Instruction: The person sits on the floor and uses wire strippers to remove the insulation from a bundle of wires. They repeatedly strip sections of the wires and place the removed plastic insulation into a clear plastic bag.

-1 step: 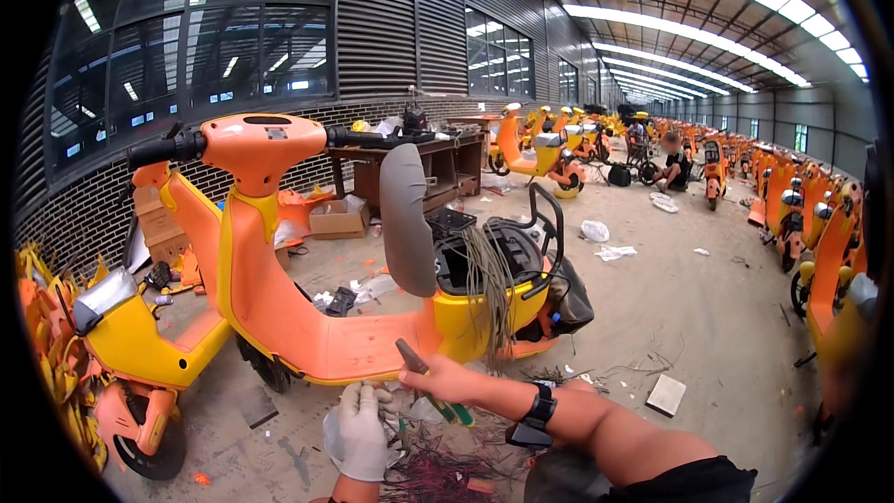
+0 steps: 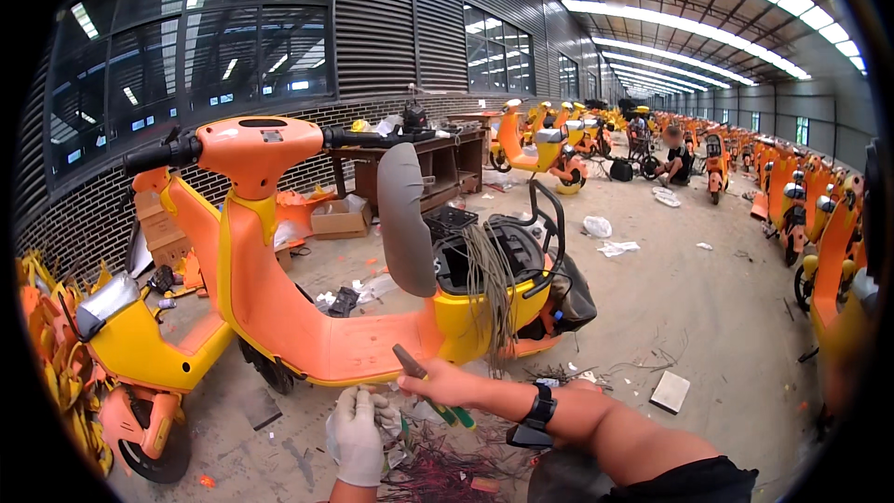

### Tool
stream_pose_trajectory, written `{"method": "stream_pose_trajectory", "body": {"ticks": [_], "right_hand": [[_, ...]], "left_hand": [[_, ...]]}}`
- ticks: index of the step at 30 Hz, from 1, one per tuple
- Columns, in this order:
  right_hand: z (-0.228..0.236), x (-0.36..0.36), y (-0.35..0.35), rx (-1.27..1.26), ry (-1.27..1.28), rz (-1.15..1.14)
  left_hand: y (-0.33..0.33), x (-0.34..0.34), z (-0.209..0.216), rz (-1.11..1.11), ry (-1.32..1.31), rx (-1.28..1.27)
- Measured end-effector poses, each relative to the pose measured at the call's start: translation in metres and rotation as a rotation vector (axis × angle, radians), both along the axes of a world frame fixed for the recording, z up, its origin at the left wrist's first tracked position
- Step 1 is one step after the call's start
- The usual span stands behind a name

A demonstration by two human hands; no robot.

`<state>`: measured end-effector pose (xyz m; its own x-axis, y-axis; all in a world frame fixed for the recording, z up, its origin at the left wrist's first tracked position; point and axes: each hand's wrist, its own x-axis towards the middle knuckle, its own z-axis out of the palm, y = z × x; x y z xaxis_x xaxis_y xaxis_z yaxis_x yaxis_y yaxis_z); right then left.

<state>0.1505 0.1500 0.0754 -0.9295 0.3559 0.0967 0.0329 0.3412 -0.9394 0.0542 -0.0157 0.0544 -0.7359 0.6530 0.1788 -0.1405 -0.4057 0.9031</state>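
Observation:
My left hand (image 2: 358,438), in a whitish glove, is low in the middle beside the near edge of an orange and yellow scooter (image 2: 363,345). Its fingers are curled, and what they hold, if anything, I cannot make out. Just to its right, my bare right hand (image 2: 441,384) is closed round a pair of pliers with green handles (image 2: 454,415); their dark grey end points up and left toward the footboard. The grey seat (image 2: 406,224) stands raised, and a bundle of thin grey-brown strands (image 2: 492,291) hangs over the open compartment's side. Clear plastic lies by the glove.
Dark and reddish strands (image 2: 438,470) litter the floor below my hands. Another scooter (image 2: 154,335) stands at the left, and a white block (image 2: 670,392) lies at the right. A cluttered desk (image 2: 438,168) and a cardboard box (image 2: 340,220) are behind. Someone (image 2: 677,163) sits far off.

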Motion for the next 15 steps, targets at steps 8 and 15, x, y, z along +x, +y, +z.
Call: {"method": "stream_pose_trajectory", "body": {"ticks": [8, 15], "right_hand": [[-0.073, -0.003, 0.072, -0.374, 0.004, 0.072], [-0.079, -0.019, 0.101, -0.970, -0.004, -0.209]], "left_hand": [[-0.021, -0.001, -0.015, 0.178, 0.099, -0.264], [-0.017, 0.044, -0.027, 0.304, 0.061, -0.289]]}}
